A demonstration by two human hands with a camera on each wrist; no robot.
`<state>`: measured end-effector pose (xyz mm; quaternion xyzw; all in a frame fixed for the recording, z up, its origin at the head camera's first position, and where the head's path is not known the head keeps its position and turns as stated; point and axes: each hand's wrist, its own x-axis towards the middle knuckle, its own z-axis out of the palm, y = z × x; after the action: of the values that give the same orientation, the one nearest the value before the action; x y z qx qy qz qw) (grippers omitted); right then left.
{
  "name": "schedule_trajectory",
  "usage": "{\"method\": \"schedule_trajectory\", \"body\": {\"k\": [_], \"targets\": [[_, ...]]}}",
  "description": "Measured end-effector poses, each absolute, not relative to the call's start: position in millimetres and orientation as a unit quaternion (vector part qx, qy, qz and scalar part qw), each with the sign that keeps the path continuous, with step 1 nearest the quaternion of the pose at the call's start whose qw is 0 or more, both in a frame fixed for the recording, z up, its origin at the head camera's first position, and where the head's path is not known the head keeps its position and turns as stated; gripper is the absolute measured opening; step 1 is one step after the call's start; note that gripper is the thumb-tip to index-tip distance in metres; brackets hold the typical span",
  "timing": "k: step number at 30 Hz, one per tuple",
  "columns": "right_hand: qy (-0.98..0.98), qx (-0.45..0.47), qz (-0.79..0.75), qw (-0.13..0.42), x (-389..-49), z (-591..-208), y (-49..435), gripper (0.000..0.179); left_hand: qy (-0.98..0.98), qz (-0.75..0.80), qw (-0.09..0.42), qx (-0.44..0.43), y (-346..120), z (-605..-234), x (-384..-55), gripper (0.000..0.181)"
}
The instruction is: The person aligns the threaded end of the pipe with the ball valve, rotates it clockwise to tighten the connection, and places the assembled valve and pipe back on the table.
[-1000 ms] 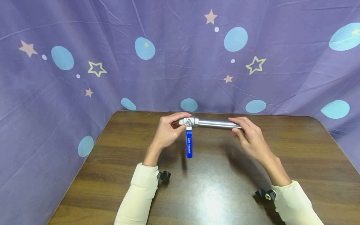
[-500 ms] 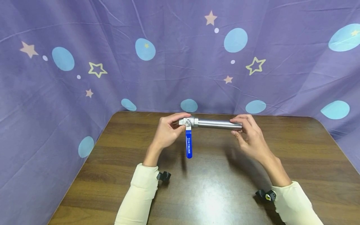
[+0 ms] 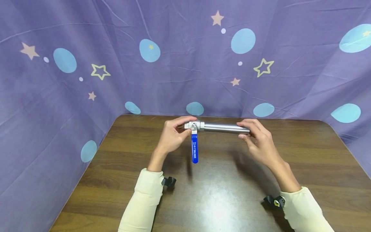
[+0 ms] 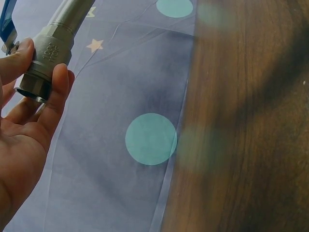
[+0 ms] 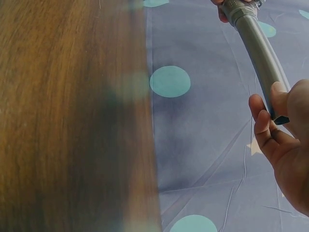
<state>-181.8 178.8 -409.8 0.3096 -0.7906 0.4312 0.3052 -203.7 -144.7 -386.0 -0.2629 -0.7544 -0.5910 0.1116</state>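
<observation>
My left hand (image 3: 173, 137) grips the silver body of a ball valve (image 4: 50, 52), fingers on its far side and thumb on the near side. The valve's blue lever handle (image 3: 195, 149) points toward me, square to a straight metal pipe (image 3: 223, 128) joined to the valve's right side. At the pipe's other end my right hand (image 3: 262, 141) holds it between thumb and fingers. Valve and pipe are held level above the table, and shadows fall below. In the left wrist view the valve's open end shows by the palm. The joint's threads are hidden.
A brown wood-grain table (image 3: 116, 190) spreads beneath both hands. Behind it and at the left hangs a purple curtain (image 3: 179, 48) with stars and blue dots, meeting the table's far edge. Each wrist wears a small black camera mount (image 3: 169, 182).
The right fingers and thumb have shifted slightly on the pipe's end, leaving more of that end showing. The lever has swung very slightly left. The left hand stays in place.
</observation>
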Motion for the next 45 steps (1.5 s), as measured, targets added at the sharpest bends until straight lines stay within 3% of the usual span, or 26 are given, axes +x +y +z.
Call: {"method": "schedule_trajectory", "body": {"k": [25, 39, 45], "targets": [[-0.801, 0.308, 0.431, 0.28, -183.7, -410.8, 180.2, 0.045, -0.754, -0.59, 0.112, -0.267, -143.5, -385.4, -204.8, 0.044], [-0.796, 0.302, 0.433, 0.296, -183.4, -411.6, 175.9, 0.053, -0.758, -0.587, 0.12, -0.258, -144.9, -385.7, -205.0, 0.044], [-0.802, 0.299, 0.414, 0.31, -183.0, -411.6, 176.5, 0.046, -0.759, -0.585, 0.117, -0.26, -144.4, -386.1, -203.9, 0.044]]}}
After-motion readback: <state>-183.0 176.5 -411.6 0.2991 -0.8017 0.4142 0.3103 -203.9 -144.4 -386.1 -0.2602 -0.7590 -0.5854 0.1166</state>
